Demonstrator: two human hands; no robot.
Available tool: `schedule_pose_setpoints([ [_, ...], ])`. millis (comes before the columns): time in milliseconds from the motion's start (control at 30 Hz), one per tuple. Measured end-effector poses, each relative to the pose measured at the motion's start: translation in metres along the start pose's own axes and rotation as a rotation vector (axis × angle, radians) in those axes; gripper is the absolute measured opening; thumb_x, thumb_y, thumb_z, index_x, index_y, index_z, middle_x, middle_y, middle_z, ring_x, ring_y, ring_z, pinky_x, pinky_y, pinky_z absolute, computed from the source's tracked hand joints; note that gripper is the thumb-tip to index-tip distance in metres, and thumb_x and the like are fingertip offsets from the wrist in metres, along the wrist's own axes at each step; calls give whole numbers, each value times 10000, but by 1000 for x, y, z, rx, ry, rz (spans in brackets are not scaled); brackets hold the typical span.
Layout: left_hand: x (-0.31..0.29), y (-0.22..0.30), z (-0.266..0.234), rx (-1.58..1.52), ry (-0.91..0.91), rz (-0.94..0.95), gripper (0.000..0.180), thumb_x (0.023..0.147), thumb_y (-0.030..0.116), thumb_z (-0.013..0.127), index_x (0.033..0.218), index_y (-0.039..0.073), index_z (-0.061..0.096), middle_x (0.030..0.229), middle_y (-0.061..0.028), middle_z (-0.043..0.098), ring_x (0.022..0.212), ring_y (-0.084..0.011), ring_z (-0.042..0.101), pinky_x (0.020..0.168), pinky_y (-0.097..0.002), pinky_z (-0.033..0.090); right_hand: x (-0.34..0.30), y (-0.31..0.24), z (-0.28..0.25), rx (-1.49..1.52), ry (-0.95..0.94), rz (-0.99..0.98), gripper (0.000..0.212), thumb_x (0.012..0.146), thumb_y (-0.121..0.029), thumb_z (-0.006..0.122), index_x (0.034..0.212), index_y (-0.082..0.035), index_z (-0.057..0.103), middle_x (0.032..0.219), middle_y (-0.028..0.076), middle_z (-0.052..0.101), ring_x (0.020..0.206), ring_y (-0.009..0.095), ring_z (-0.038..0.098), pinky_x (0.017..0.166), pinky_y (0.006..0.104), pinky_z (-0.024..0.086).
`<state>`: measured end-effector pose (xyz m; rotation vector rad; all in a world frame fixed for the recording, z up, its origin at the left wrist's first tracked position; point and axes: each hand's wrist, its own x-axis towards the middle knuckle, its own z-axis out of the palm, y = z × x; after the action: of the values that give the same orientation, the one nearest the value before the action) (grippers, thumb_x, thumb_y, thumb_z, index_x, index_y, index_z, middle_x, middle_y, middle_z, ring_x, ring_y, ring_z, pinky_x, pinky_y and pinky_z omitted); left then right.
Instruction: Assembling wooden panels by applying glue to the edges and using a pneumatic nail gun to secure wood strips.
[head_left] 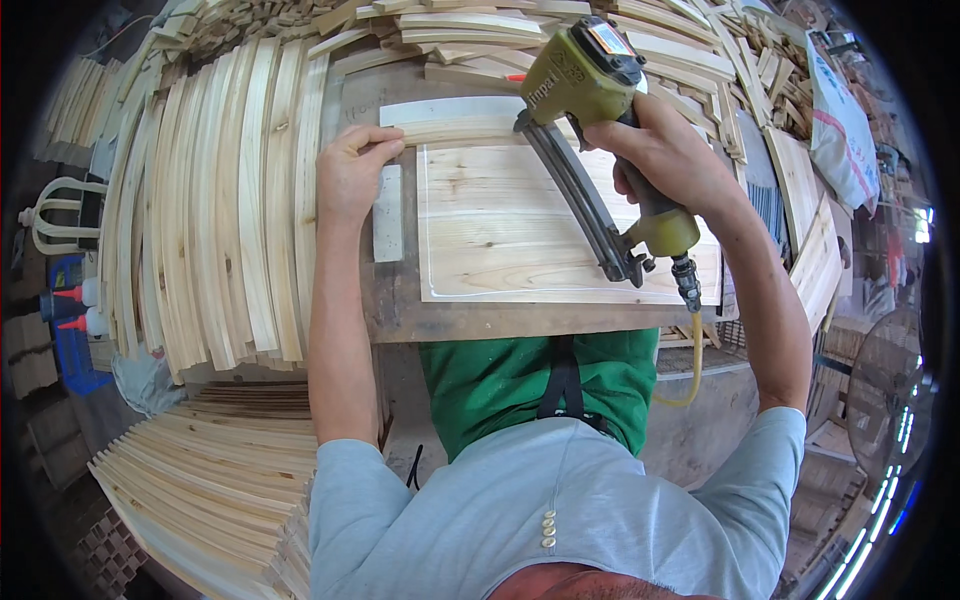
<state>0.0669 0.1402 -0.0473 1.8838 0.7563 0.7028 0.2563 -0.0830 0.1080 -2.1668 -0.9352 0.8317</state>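
Note:
A wooden panel (500,230) lies flat on the workbench, with a thin white line running along its left and near edges. Along its far edge rests a narrow wooden strip (455,131). My left hand (352,172) pinches the left end of this strip between thumb and fingers. My right hand (668,150) is wrapped around the grip of an olive-green air nail gun (572,82), tilted over the panel's right half. The gun's nose is at the far edge by the strip; whether it touches the strip I cannot tell. A yellow air hose (696,360) hangs from the handle.
Left of the panel, a grey flat bar (388,215) lies on the workbench (480,322). Long wooden slats (220,200) are stacked to the left, with more slats (210,470) below them. Wood pieces (470,30) crowd the far side. A white sack (842,130) stands far right.

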Motion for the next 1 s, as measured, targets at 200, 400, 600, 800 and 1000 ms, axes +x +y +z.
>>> schedule_pose_setpoints([
  [200, 3, -9, 0, -57, -29, 27, 134, 774, 43, 709, 902, 9, 729, 868, -52, 664, 806, -118, 618, 753, -228, 475, -8, 19, -19, 4, 30, -9, 288, 848, -222, 602, 908, 58, 589, 605, 67, 569, 490, 129, 585, 450, 267, 477],
  [400, 6, -9, -1, -46, -39, 2, 144, 772, 40, 719, 914, 13, 730, 872, -51, 661, 804, -112, 611, 754, -223, 473, -30, 41, -49, 21, 165, 79, 269, 852, -217, 602, 910, 44, 574, 592, 56, 554, 473, 118, 566, 442, 264, 477],
  [600, 3, 1, -2, -48, -40, 1, 140, 781, 13, 702, 919, -7, 719, 886, -46, 664, 806, -111, 617, 756, -226, 494, -31, 51, -52, 28, 177, 114, 275, 860, -225, 601, 915, 41, 564, 587, 49, 545, 482, 118, 575, 440, 264, 478],
  [800, 3, -5, -1, -43, -33, 2, 130, 772, -4, 697, 900, -9, 720, 882, -49, 660, 801, -117, 627, 743, -227, 502, -31, 52, -58, 58, 105, 201, 277, 875, -227, 589, 1002, 13, 531, 690, 43, 572, 516, 100, 563, 459, 253, 469],
  [1000, 11, 26, -1, 237, -123, -9, 137, 771, 39, 680, 901, 9, 711, 865, -88, 636, 780, -184, 636, 726, -277, 503, -36, 55, -55, 92, 135, 159, 258, 876, -205, 580, 991, 12, 504, 658, 37, 547, 496, 95, 560, 432, 250, 465],
])
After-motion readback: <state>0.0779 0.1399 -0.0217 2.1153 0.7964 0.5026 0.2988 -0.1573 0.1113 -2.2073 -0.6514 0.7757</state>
